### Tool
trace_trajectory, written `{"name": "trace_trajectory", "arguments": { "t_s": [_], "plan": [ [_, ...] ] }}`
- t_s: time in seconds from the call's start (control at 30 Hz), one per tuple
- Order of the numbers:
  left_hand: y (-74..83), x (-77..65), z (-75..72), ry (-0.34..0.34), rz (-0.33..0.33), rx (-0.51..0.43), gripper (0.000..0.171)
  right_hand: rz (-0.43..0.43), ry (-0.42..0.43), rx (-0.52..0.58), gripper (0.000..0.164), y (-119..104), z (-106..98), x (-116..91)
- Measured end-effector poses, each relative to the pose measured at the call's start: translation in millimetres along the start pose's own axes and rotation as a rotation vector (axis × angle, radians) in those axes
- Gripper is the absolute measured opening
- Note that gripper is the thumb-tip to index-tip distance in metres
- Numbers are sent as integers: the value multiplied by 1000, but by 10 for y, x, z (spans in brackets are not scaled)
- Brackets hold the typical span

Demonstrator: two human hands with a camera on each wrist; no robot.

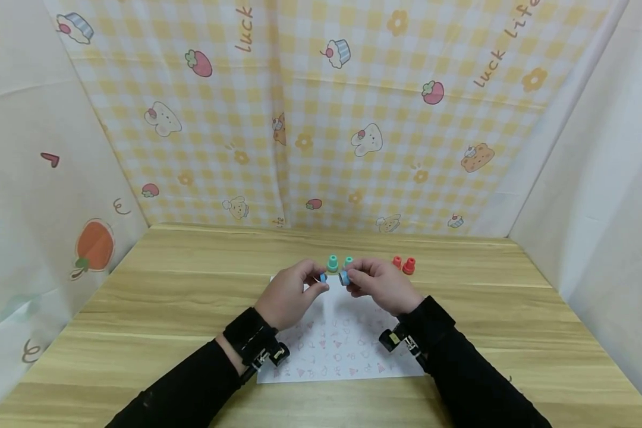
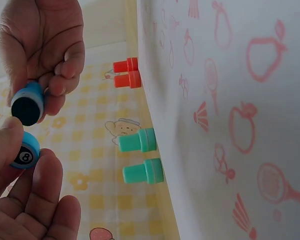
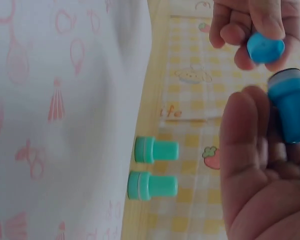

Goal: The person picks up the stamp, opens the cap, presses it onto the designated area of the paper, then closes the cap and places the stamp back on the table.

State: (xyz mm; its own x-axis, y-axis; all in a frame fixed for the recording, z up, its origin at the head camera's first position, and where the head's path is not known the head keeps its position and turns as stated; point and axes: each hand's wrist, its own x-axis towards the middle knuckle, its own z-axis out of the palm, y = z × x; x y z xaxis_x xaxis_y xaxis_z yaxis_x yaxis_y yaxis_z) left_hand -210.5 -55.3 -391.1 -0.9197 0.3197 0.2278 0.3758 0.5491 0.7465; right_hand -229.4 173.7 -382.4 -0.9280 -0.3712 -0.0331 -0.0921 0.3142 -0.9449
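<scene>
Pinching the blue cap (image 3: pixel 266 48), our left hand (image 1: pixel 289 297) holds it just apart from the blue stamp (image 3: pixel 293 112) gripped in our right hand (image 1: pixel 386 285), both raised off the printed paper (image 1: pixel 342 351). We judge this capping or uncapping, but cannot tell which; the next move calls for keeping their rims aligned. Beyond stand green stamps (image 1: pixel 332 264) and red stamps (image 1: pixel 409 266).

Wood-grain table (image 1: pixel 513 315) I'm facing, white sheet with red drawings (image 1: pixel 337 351) lying before me, two green stamps (image 1: pixel 333 264) standing just past it, two red stamps (image 1: pixel 409 266) standing farther right
</scene>
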Motion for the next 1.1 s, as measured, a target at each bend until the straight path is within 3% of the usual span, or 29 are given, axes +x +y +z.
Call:
{"name": "trace_trajectory", "arguments": {
  "t_s": [0.13,0.33,0.63,0.8,1.1],
  "plan": [
    [-6,9,-5,-12,8,13,19,13,54,-90,19,-9,-58,-9],
    [1,19,-15,-22,15,22,20,15,143,-331,12,-26,-123,-21],
    [-1,12,-8,-19,10,20,20,86,131,-578,18,43,-145,39],
    [-8,10,3,-14,9,27,20,130,114,-642,11,66,-129,54],
    [-15,9,15,-17,2,33,20,139,90,-695,14,129,-104,81]
  ]
}}
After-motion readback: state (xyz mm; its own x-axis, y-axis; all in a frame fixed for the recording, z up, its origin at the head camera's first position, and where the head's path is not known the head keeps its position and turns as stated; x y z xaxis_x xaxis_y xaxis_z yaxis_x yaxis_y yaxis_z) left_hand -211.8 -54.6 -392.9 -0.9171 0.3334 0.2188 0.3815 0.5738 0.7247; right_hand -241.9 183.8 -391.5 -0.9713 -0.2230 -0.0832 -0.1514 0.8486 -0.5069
